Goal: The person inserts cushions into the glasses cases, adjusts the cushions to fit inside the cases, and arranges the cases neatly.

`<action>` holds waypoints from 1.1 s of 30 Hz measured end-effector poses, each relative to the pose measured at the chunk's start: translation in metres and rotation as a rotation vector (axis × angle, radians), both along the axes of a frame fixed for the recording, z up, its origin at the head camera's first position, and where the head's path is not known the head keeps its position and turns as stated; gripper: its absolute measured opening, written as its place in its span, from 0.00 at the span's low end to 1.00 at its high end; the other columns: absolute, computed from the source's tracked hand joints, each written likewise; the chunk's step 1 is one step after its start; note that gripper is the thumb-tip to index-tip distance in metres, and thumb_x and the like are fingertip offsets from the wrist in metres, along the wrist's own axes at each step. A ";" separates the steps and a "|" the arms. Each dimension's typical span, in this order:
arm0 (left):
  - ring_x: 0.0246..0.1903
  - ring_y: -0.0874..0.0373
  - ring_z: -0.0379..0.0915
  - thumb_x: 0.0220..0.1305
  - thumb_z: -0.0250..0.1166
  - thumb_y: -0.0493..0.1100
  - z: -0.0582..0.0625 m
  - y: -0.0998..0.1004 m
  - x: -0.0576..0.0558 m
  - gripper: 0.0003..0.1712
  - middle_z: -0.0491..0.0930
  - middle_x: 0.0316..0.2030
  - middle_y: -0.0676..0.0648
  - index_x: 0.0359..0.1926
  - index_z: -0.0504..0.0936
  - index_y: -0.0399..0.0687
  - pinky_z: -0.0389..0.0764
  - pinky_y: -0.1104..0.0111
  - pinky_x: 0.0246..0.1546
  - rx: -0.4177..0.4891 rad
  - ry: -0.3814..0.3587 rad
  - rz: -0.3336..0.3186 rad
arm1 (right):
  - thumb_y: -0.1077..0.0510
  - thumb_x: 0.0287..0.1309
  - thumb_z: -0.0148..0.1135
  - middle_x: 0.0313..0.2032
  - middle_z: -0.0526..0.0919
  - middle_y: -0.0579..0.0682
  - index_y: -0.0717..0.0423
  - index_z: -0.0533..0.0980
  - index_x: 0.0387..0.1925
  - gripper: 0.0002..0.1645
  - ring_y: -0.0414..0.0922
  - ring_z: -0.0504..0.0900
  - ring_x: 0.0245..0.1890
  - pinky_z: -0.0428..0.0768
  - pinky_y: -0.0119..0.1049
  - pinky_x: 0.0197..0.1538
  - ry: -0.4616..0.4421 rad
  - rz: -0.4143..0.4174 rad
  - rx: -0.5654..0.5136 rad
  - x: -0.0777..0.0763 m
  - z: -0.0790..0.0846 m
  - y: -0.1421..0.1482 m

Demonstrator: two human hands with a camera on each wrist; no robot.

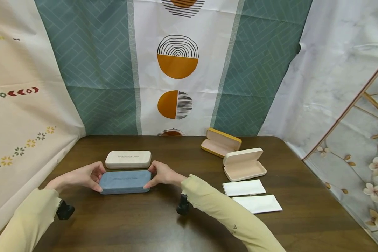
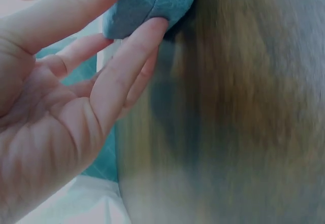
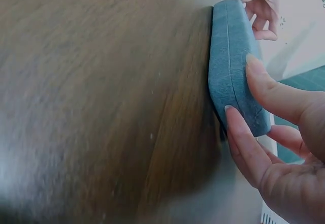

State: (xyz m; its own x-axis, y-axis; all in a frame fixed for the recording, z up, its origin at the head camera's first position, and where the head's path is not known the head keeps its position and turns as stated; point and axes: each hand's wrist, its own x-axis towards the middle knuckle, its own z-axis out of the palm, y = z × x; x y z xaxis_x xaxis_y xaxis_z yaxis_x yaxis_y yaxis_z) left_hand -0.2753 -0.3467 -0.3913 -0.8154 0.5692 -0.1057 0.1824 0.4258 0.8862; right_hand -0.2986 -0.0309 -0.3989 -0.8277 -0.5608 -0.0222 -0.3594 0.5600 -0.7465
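Observation:
A closed blue glasses case (image 1: pixel 125 182) lies on the table with its long side toward me. My left hand (image 1: pixel 90 176) grips its left end, the thumb at the front corner and the fingers toward the back. At the opposite end my right hand (image 1: pixel 163 175) holds it likewise. In the right wrist view the right thumb (image 3: pixel 266 84) lies along the upper edge of the case, and a fingertip touches the end near the seam. Just behind it sits a closed white glasses case (image 1: pixel 128 159), lettered on its lid.
To the right stand an open cream glasses case (image 1: pixel 244 169) and, farther back, an open yellow glasses case (image 1: pixel 220 142). Two folded white cloths (image 1: pixel 244 187) lie in front of them. Patterned curtains (image 1: pixel 104 70) hang at the table's far edge.

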 end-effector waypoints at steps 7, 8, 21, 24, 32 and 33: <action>0.28 0.54 0.68 0.44 0.71 0.31 -0.001 -0.011 -0.001 0.30 0.64 0.31 0.40 0.41 0.59 0.30 0.75 0.67 0.26 0.009 -0.024 -0.020 | 0.55 0.30 0.78 0.34 0.72 0.45 0.55 0.69 0.37 0.31 0.39 0.69 0.34 0.68 0.28 0.36 -0.002 -0.010 0.000 0.001 -0.002 -0.009; 0.28 0.55 0.68 0.45 0.71 0.31 -0.001 -0.011 -0.001 0.30 0.65 0.31 0.40 0.41 0.59 0.30 0.75 0.67 0.26 0.012 -0.027 -0.027 | 0.55 0.30 0.79 0.33 0.72 0.45 0.55 0.69 0.37 0.31 0.39 0.69 0.33 0.68 0.28 0.36 -0.001 -0.012 0.002 0.001 -0.002 -0.010; 0.31 0.52 0.69 0.46 0.70 0.30 0.003 -0.008 0.000 0.30 0.66 0.33 0.41 0.43 0.59 0.26 0.76 0.66 0.30 0.026 -0.114 0.001 | 0.54 0.32 0.78 0.35 0.72 0.45 0.53 0.69 0.42 0.33 0.40 0.71 0.34 0.71 0.30 0.36 -0.062 -0.036 -0.024 0.000 -0.003 -0.006; 0.33 0.51 0.69 0.46 0.70 0.30 0.005 -0.007 0.001 0.31 0.67 0.33 0.40 0.44 0.60 0.24 0.76 0.65 0.31 0.026 -0.124 0.016 | 0.57 0.33 0.77 0.35 0.72 0.47 0.55 0.69 0.43 0.34 0.40 0.73 0.32 0.73 0.31 0.34 -0.105 -0.038 -0.075 0.001 -0.003 -0.005; 0.41 0.41 0.70 0.46 0.71 0.34 0.017 -0.009 0.001 0.32 0.70 0.44 0.33 0.48 0.65 0.24 0.76 0.63 0.35 -0.098 0.006 0.047 | 0.64 0.38 0.73 0.38 0.71 0.58 0.64 0.66 0.48 0.34 0.46 0.79 0.23 0.78 0.38 0.30 -0.191 -0.027 -0.254 -0.002 0.008 0.009; 0.41 0.40 0.70 0.46 0.71 0.34 0.019 -0.010 0.001 0.32 0.70 0.44 0.32 0.48 0.65 0.23 0.76 0.63 0.35 -0.094 0.026 0.043 | 0.65 0.38 0.73 0.39 0.71 0.60 0.65 0.65 0.48 0.34 0.46 0.79 0.23 0.78 0.39 0.30 -0.188 -0.022 -0.269 -0.003 0.011 0.012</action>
State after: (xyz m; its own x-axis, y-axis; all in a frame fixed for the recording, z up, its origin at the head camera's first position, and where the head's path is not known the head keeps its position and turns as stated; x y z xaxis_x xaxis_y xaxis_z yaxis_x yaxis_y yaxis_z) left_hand -0.2743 -0.3564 -0.3724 -0.8420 0.5223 -0.1353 0.1848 0.5148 0.8372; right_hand -0.3020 -0.0185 -0.3880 -0.8348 -0.5498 -0.0296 -0.1914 0.3401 -0.9207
